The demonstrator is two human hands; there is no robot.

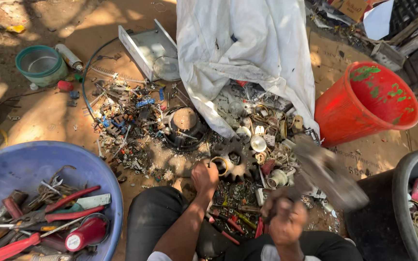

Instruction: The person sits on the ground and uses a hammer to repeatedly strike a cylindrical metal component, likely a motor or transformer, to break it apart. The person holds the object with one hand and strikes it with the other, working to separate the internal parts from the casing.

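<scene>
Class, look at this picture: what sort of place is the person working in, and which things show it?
Probably an outdoor scrap-sorting spot on bare ground. A heap of metal scrap lies in the dirt, a blue basin holds worn tools, and a white sack spills parts.

hands: 2 (205, 176) (286, 220) | red bucket: 1 (368, 104) | blue basin: 1 (6, 166) | white sack: 1 (247, 53) | green bowl: 1 (40, 65)

A dull, rusty metal gear (234, 163) lies at center, a scuffed glossy red plastic bucket (366, 104) at three o'clock, and a matt white woven sack (243, 53) at twelve.
</scene>
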